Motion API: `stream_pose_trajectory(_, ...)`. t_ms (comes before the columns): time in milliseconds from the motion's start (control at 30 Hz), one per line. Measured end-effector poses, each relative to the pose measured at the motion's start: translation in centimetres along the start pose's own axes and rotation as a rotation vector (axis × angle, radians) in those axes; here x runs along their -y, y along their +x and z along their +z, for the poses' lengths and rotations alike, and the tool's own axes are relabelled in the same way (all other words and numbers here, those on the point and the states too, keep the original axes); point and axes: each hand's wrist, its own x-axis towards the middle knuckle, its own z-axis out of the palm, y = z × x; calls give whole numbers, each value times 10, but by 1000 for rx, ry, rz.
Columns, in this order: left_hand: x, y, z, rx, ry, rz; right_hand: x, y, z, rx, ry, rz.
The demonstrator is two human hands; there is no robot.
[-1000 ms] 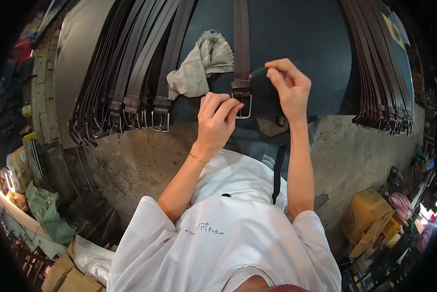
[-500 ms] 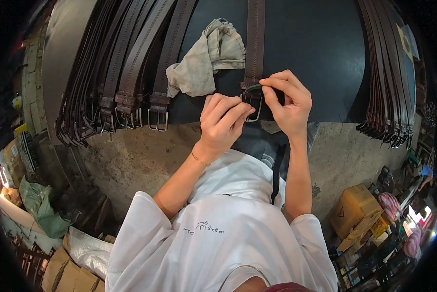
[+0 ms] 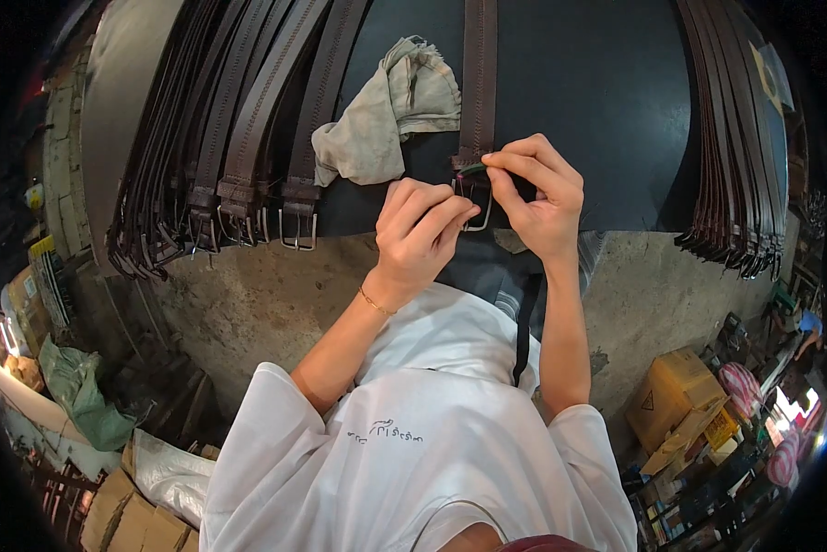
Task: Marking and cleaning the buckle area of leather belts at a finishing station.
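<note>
1. Since a second ago, small green piece (image 3: 471, 170) has been brought left over belt (image 3: 479, 101), by buckle (image 3: 487, 217).
2. Green piece pinched in right hand (image 3: 540, 198), grip narrow.
3. Left hand (image 3: 421, 223) curled at buckle; grip's hold can't be told.
4. Belt laid on worktop (image 3: 588, 92), rag (image 3: 386, 115) beside.

The dark brown belt (image 3: 480, 83) lies flat, running far to near, with visible stitching. A metal frame buckle (image 3: 488, 206) terminates its near end. A slender green piece (image 3: 471, 169), pinkish at its left tip, is positioned crosswise over the belt's near end, beside the buckle.
</note>
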Motion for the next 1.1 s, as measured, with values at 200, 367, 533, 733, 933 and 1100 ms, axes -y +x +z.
stream_pose_trajectory(200,1,0,0,6,-18,19,0,0,-1,-3,-11,-33)
stream_pose_trajectory(367,-2,1,-7,25,-56,-35,-1,-6,-7,-206,220,99)
stream_pose_trajectory(533,-21,29,-1,144,146,-201,-23,-16,-30,-560,500,170)
stream_pose_trajectory(733,-9,37,21,128,172,-50,-25,-26,-39,-551,584,192)
stream_pose_trajectory(933,-12,16,16,83,151,-6,-3,-15,-36,-325,215,218)
stream_pose_trajectory(1100,-6,9,19,40,143,54,0,-6,-25,-129,168,127)
